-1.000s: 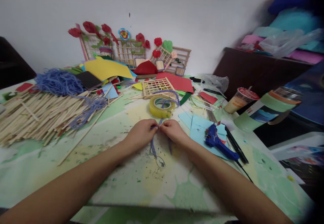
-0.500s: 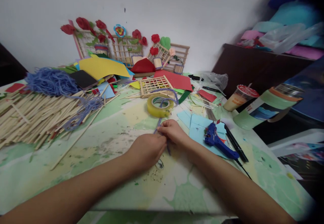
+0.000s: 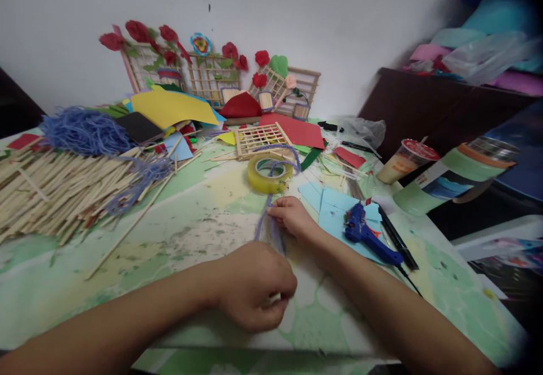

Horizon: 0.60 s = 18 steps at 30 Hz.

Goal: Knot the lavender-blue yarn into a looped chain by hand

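Note:
My right hand (image 3: 292, 218) pinches a strand of purple yarn (image 3: 259, 225) just in front of a roll of yellow tape (image 3: 270, 175). The yarn runs through and over the roll, and loose ends hang below my fingertips. Nearer the table's front edge is my left hand (image 3: 258, 287), its fingers curled together; what they hold, if anything, is too small to make out. A small stick lattice (image 3: 263, 139) lies just behind the tape, with yarn across its front edge.
Many thin sticks (image 3: 76, 194) and a purple yarn heap (image 3: 85, 132) cover the left. At right are a blue glue gun (image 3: 369, 236) on light blue paper (image 3: 331, 211), a drink cup (image 3: 405, 160) and a bottle (image 3: 449, 180). Flowered lattices (image 3: 212, 83) lean against the wall.
My left hand has moved away from my right hand, toward the table's front edge. My right hand stays by the tape, and more of the yarn below it shows.

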Each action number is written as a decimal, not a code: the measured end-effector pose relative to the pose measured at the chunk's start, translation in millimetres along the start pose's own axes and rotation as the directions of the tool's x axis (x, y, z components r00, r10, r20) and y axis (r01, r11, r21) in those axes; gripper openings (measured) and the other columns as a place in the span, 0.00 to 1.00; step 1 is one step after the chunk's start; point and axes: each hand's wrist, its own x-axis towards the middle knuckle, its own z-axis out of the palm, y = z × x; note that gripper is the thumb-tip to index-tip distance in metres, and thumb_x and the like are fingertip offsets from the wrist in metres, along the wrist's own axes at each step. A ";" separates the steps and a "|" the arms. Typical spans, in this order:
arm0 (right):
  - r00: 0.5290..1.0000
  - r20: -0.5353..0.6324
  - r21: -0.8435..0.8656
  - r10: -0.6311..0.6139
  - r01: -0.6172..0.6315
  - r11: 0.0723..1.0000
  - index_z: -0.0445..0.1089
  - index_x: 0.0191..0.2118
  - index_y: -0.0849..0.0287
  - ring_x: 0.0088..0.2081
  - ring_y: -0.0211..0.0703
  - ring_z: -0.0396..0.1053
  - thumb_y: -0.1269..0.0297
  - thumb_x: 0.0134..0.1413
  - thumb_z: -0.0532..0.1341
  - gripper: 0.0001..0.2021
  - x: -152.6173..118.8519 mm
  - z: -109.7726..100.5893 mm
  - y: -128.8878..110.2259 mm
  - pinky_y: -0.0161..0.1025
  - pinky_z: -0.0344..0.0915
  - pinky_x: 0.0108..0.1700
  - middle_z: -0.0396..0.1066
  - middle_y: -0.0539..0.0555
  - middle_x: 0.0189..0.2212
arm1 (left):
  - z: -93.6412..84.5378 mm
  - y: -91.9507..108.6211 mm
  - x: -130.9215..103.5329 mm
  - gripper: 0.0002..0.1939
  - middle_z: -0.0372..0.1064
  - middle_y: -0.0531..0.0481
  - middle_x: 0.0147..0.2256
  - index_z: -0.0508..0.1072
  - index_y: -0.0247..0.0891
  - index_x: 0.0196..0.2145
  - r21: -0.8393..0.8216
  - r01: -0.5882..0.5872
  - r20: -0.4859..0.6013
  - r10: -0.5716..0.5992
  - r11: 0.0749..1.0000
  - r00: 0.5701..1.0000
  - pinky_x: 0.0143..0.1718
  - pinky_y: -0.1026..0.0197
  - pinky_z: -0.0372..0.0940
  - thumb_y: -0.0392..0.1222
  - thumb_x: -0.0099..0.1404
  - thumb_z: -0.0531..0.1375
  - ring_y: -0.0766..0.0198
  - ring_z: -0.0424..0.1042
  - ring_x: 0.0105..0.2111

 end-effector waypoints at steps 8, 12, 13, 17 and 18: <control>1.000 0.011 0.058 0.025 -0.026 0.998 0.55 0.18 0.60 0.13 0.26 0.42 0.68 0.42 0.57 0.10 -6.3 0.5 -6.6 0.31 0.38 0.18 0.47 0.42 0.10 | -22.1 -22.1 1.5 0.11 0.65 0.51 0.21 0.68 0.37 0.20 -0.492 0.233 -0.409 -0.459 0.839 0.788 0.29 0.63 0.59 0.37 0.57 0.50 0.67 0.64 0.24; 0.998 0.045 0.083 0.053 -0.057 0.995 0.54 0.18 0.60 0.12 0.26 0.42 0.68 0.44 0.56 0.11 -6.2 -0.4 -7.5 0.31 0.38 0.17 0.47 0.42 0.10 | -16.3 -61.5 7.7 0.13 0.69 0.48 0.36 0.69 0.35 0.37 -0.725 0.320 -0.425 -0.761 0.610 0.490 0.38 0.59 0.61 0.38 0.52 0.56 0.62 0.67 0.36; 0.997 0.055 0.088 0.060 -0.064 0.994 0.54 0.18 0.59 0.12 0.26 0.42 0.68 0.45 0.56 0.11 -6.1 -0.7 -7.8 0.31 0.37 0.17 0.47 0.42 0.10 | -14.3 -66.9 8.9 0.14 0.69 0.47 0.37 0.69 0.35 0.38 -0.779 0.316 -0.360 -0.799 0.541 0.481 0.38 0.59 0.62 0.38 0.51 0.57 0.62 0.68 0.36; 0.995 0.070 0.087 0.073 -0.079 0.993 0.56 0.19 0.59 0.12 0.27 0.42 0.67 0.45 0.56 0.09 -5.7 -1.3 -7.0 0.31 0.36 0.16 0.47 0.42 0.10 | -12.3 -66.3 11.4 0.11 0.67 0.49 0.30 0.67 0.34 0.36 -0.956 0.228 -0.029 -0.833 0.185 0.553 0.31 0.63 0.62 0.37 0.53 0.58 0.68 0.67 0.28; 0.995 0.075 0.082 0.073 -0.079 0.994 0.57 0.20 0.59 0.12 0.27 0.42 0.66 0.45 0.56 0.09 -5.6 -1.3 -6.5 0.32 0.35 0.15 0.47 0.42 0.10 | -13.4 -64.0 11.3 0.09 0.65 0.50 0.27 0.67 0.33 0.34 -0.968 0.217 0.023 -0.819 0.124 0.574 0.27 0.65 0.61 0.36 0.54 0.58 0.71 0.65 0.24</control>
